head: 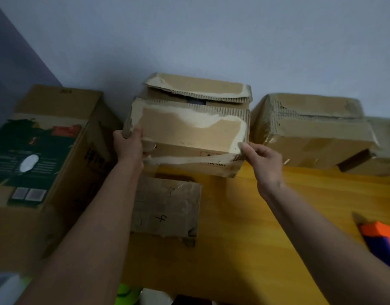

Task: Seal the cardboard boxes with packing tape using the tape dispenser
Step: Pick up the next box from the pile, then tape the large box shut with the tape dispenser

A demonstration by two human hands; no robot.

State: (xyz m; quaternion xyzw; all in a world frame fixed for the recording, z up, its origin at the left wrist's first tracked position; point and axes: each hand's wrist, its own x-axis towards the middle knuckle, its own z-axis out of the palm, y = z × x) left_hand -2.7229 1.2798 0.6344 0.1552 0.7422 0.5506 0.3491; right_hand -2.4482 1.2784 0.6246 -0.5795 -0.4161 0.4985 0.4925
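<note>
A worn cardboard box [189, 133] with torn top flaps stands at the middle back of the wooden table, its flaps not fully closed. My left hand [129, 143] grips the box's near left corner flap. My right hand [263, 160] pinches the near right corner of the front flap between thumb and fingers. An orange and blue tape dispenser [381, 241] lies at the right edge of the table, partly cut off by the frame.
A tall printed cardboard box [42, 150] stands at the left. A small flat box [165, 208] marked with pen lies in front of the middle box. Another worn box [313, 130] sits at the back right. The yellow wooden table [255, 238] shows between my arms.
</note>
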